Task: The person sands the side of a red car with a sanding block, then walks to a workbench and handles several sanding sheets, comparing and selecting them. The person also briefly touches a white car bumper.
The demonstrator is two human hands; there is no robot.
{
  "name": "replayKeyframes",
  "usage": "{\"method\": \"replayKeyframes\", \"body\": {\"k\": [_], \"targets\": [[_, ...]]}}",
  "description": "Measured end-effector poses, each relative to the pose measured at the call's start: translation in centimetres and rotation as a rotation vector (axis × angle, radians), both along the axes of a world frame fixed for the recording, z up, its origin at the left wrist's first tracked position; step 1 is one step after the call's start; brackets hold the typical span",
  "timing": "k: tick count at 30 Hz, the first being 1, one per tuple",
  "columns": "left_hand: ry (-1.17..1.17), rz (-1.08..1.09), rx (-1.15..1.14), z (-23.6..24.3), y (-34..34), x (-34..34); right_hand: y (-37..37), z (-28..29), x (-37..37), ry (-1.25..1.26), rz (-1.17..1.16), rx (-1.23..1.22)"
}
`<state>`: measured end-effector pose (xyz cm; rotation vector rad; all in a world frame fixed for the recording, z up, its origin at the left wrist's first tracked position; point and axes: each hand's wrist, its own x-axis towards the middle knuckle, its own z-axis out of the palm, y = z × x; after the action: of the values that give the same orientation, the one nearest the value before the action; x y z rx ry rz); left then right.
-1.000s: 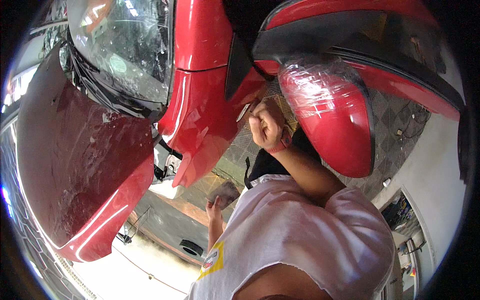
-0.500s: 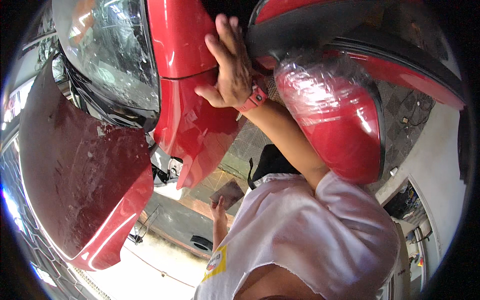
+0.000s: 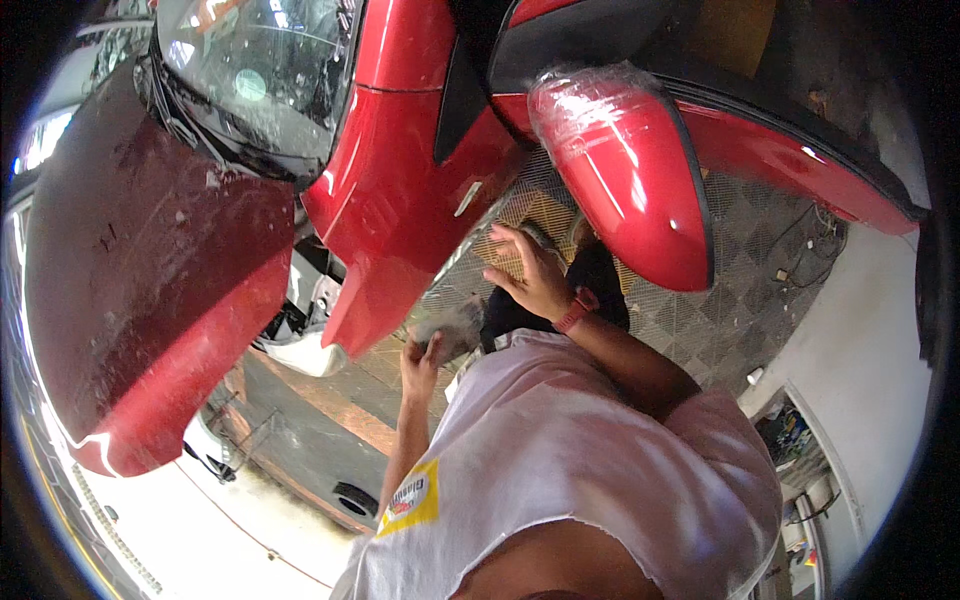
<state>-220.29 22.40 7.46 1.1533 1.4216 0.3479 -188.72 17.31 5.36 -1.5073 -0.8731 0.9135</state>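
Note:
In my left hand (image 3: 420, 368) is a flat grey pad (image 3: 452, 330), pinched between thumb and fingers below the red fender (image 3: 385, 215). My right hand (image 3: 535, 280) is raised in front of my body, fingers apart, with nothing in it and a red watch on the wrist. It is off the car, between the fender and the red side mirror (image 3: 640, 185). Clear film wraps the mirror's far end. To the left, the hood (image 3: 150, 250) shows a dull, dark, scuffed surface with a glossy red edge.
The windshield (image 3: 255, 75) is at the upper left. An open red door (image 3: 780, 170) spans the upper right, near a white wall (image 3: 860, 330). Patterned matting (image 3: 700, 330) covers the floor, with a cable on it. A tire (image 3: 355, 500) lies at lower left.
My right hand has come off the red body panel and dropped toward my body. My left hand with the grey pad has risen closer to the fender. The view has shifted slightly.

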Motion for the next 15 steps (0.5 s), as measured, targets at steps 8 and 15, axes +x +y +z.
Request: {"method": "replayKeyframes", "body": {"k": [8,15], "targets": [[-0.182,-0.603,-0.060,4.1,-0.4,15.6,-9.2,1.1,4.9,0.096,0.149,-0.279],[-0.347,-0.777,-0.186,4.2,-4.9,21.0,-17.3,2.5,11.0,0.009,0.341,-0.409]]}}
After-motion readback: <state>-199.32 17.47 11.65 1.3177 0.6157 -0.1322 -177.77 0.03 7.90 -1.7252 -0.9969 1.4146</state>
